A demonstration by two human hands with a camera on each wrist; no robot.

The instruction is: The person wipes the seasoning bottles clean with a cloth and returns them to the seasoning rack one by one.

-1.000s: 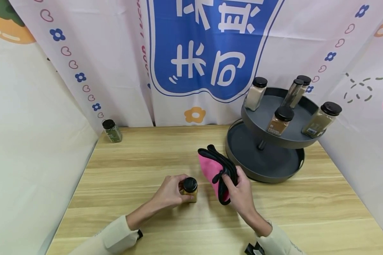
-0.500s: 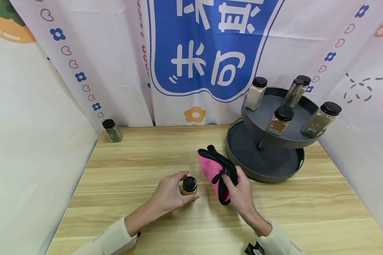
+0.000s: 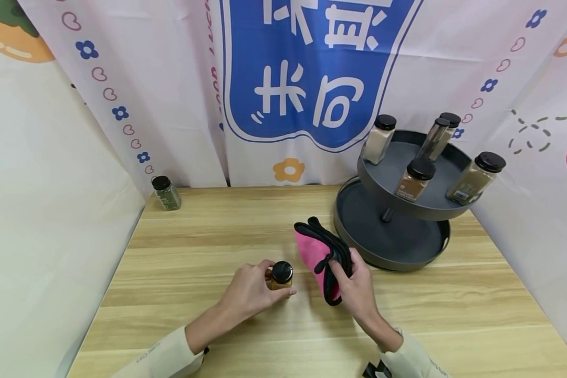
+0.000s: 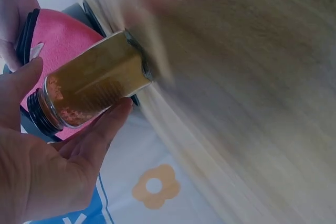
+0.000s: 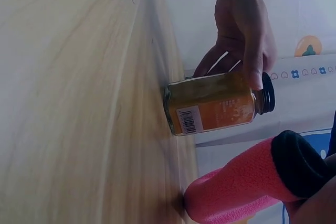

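A square glass spice jar (image 3: 282, 283) with a black lid and orange-yellow powder stands upright on the wooden table. My left hand (image 3: 248, 289) has thumb and fingers curled round it; the left wrist view shows the jar (image 4: 97, 80) between them, its base at the tabletop. In the right wrist view the thumb lies against the jar (image 5: 215, 103) near its neck, and a barcode label shows. My right hand (image 3: 359, 286) grips a folded pink cloth (image 3: 312, 251) with black edging, just right of the jar. The cloth's lower edge touches or nearly touches the table.
A two-tier dark grey round rack (image 3: 392, 257) stands at the right rear, several spice jars on its upper tier, including a brown one (image 3: 412, 184). A green-filled jar (image 3: 167, 197) stands in the far left corner. A printed curtain (image 3: 193, 105) hangs behind the table.
The left hand's fingers spread away from the jar half a second ago and are back against it now. The jar barely shifts. My right hand and the cloth stay nearly still.
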